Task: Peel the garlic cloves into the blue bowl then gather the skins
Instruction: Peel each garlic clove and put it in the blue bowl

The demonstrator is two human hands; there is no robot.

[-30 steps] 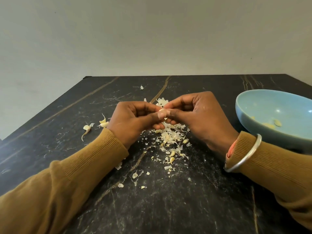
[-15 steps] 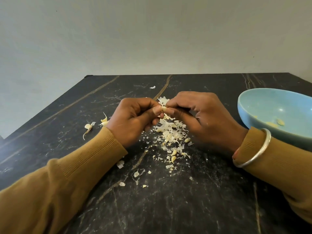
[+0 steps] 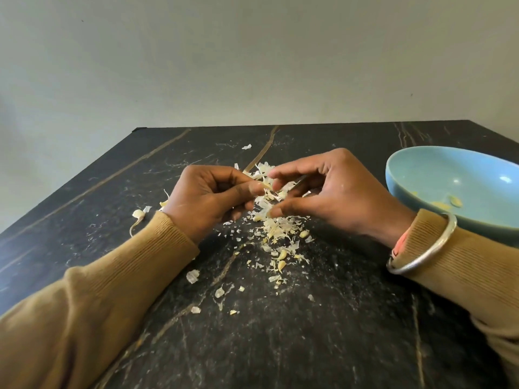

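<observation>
Over the dark table, left hand pinches a garlic clove; right hand loosely spread.

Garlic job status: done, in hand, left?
Done: a few peeled cloves in the blue bowl. In hand: left hand pinches a clove, right hand close beside it. Left: loose cloves on the table, skins scattered, not gathered.

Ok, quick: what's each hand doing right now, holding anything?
Left hand: pinching a garlic clove between thumb and forefinger.
Right hand: open, thumb and fingers apart, nothing visibly held.
</observation>
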